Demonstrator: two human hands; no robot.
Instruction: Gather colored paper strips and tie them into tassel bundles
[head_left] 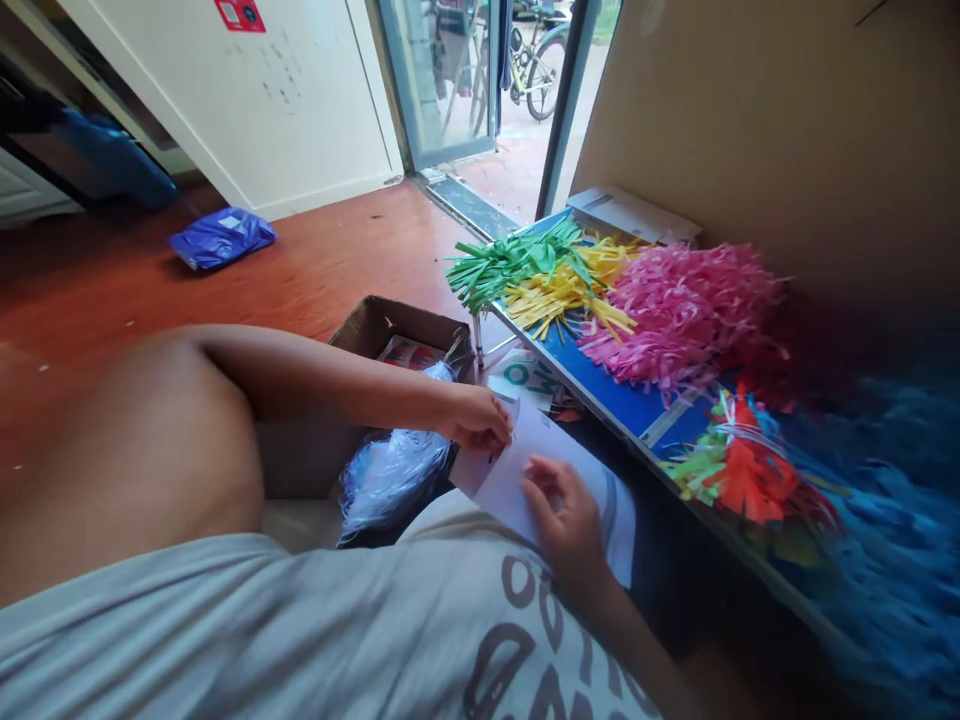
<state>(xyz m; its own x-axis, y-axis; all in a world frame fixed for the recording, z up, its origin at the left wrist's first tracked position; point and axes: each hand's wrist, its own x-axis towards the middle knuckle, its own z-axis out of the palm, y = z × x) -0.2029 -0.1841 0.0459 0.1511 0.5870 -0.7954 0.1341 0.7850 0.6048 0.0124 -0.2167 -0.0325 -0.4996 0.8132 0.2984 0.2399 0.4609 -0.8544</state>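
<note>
A white sheet of paper (551, 450), seemingly folded, lies tilted over my lap. At its upper left edge, my left hand (480, 418) is closed, with the fingertips pinched on the paper. My right hand (566, 515) rests over the sheet's middle with fingers curled and the thumb near the index finger. Whatever it may hold is too small or hidden to make out. Below my left forearm is a bundle of thin white strings (401, 470), beside the paper.
An open cardboard box (367, 325) stands left of a blue-topped table (566, 365). Green strips (517, 262), yellow strips (574, 290), pink fringe (682, 310) and a multicoloured bundle (750, 465) lie on the table. A blue plastic package (223, 238) is on the red floor, near a doorway.
</note>
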